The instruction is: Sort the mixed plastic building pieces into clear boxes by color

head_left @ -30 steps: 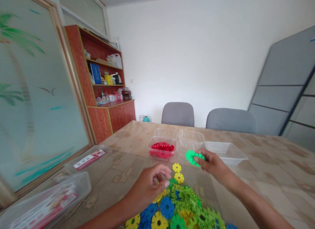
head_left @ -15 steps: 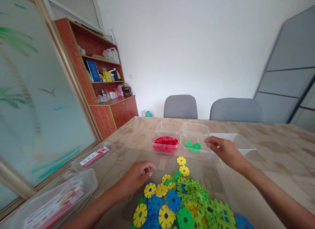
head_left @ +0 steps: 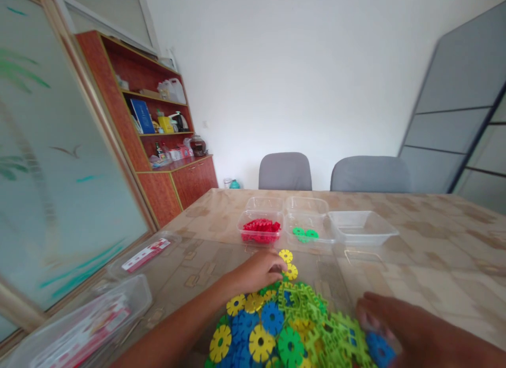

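Soft even light, blurred right fingers (head_left: 373,306)

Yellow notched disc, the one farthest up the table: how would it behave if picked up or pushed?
The yellow disc is probably light, as it looks like thin plastic. Lying flat on the table, it would likely slide rather than roll. Its rim slots might catch other pieces.

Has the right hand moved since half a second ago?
Yes. Judged against the clear tub holding green discs, the right hand has come nearer the camera and slightly rightward, now by a blue disc.
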A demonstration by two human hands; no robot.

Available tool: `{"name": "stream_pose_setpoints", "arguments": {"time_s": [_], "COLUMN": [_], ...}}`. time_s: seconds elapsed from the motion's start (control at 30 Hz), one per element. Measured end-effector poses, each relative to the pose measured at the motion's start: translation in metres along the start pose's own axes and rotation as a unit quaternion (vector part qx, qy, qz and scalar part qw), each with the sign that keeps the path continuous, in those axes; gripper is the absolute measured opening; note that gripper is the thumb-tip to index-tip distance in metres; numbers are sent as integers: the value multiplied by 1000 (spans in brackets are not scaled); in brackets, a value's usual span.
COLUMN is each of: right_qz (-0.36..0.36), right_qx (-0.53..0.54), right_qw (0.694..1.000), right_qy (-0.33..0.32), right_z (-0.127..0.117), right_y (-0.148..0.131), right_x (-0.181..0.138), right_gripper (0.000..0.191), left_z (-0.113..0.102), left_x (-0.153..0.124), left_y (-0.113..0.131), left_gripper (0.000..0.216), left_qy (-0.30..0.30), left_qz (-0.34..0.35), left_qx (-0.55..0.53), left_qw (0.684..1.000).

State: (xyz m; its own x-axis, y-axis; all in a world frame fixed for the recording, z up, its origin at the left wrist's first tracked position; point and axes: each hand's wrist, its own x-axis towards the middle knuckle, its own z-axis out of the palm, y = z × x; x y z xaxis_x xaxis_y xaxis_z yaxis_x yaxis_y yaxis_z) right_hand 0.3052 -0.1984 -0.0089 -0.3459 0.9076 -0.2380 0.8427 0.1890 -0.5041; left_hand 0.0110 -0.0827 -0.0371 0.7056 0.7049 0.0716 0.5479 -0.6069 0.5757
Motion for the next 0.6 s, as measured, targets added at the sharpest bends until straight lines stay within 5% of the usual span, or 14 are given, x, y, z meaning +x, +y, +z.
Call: {"name": "stream_pose_setpoints", "arguments": {"time_s": [0.23,0.43,0.6], "right_qz": [15,-102,-192], "right_qx": [30,37,62], "right_qw": [999,990,971], "right_qy": [-7,93,125], "right_z": [-1,18,45], "right_y": [6,20,0], "right_x": [0,27,43], "right_gripper": [30,12,45], "left_z": [0,-23,-36], "left_x": [7,-14,-38], "left_y": [-6,-3,-2], "left_gripper": [14,20,26], "left_qy": [-31,-34,-62], "left_qz": [-43,-44,-45], "left_qx": [-15,-39,-23], "left_qw": [998,998,997]}}
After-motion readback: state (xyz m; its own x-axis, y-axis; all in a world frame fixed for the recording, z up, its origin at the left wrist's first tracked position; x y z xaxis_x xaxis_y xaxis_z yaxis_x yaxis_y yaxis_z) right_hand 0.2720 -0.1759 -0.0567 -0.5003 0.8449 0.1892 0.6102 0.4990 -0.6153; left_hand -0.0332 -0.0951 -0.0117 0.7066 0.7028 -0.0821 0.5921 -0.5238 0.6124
